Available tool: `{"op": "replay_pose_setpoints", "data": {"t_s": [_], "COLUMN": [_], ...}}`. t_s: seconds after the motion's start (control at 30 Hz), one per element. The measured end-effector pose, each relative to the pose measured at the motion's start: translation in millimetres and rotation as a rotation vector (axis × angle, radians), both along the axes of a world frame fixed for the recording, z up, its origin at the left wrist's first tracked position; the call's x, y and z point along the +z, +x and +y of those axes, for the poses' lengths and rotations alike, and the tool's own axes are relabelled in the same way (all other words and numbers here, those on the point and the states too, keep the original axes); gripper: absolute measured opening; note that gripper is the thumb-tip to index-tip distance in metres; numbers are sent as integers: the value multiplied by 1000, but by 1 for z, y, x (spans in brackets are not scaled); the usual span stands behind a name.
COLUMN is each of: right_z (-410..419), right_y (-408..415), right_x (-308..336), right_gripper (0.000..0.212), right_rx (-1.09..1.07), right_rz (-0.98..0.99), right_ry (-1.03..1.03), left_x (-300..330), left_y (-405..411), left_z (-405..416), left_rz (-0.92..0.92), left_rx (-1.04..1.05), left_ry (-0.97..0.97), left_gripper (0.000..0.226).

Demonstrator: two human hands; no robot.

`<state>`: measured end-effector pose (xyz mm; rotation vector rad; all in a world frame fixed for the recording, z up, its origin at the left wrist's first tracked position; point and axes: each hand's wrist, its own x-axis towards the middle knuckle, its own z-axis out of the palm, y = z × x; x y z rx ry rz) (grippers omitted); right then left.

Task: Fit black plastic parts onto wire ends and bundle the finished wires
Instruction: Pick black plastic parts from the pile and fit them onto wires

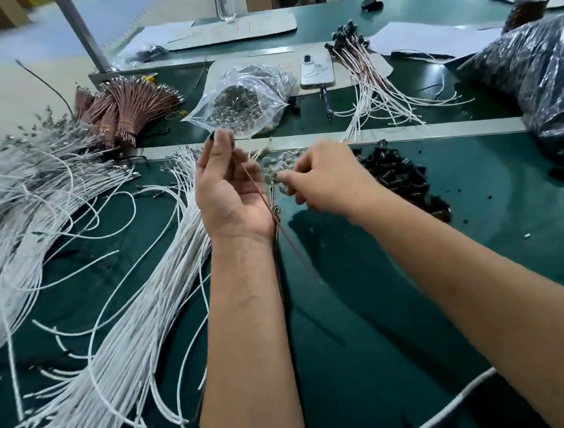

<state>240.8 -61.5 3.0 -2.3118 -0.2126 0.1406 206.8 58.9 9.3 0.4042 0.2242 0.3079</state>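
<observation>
The left hand (228, 187) is raised palm-up over the green table (365, 308), fingertips pinching a small black part (212, 136) with a thin brown wire (266, 201) hanging from it. The right hand (325, 180) is curling its fingers over a heap of small pale pieces (278, 165); what it is holding cannot be told. Black parts (395, 171) are lying just beside it, loose white wires (139, 309) at left.
</observation>
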Motion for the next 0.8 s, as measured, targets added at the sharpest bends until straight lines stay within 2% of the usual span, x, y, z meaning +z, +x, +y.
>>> {"op": "replay_pose_setpoints", "data": {"t_s": [0.1,0.23,0.3,0.4,0.53,0.67,0.8], "right_z": [38,59,58,40,-14,-71,-114], "right_y": [21,29,28,25,14,12,16], "right_x": [0,-1,1,17,50,61,58], "right_gripper": [41,19,13,13,17,13,16], "right_rx": [-15,-24,-66,-141,-155,-226,-358], "right_rz": [-21,15,92,238,201,50,22], "right_ry": [-244,-273,-129,270,666,896,1016], "left_x": [-1,0,0,-1,-6,-12,-18], "left_y": [2,4,4,3,4,2,-2], "left_z": [10,12,10,6,-7,-32,-56], "left_rz": [5,24,29,55,81,12,-6], "left_rx": [72,83,87,104,21,-301,-588], "left_ry": [-49,-47,0,143,437,749,990], "left_gripper": [20,16,13,11,14,16,18]}}
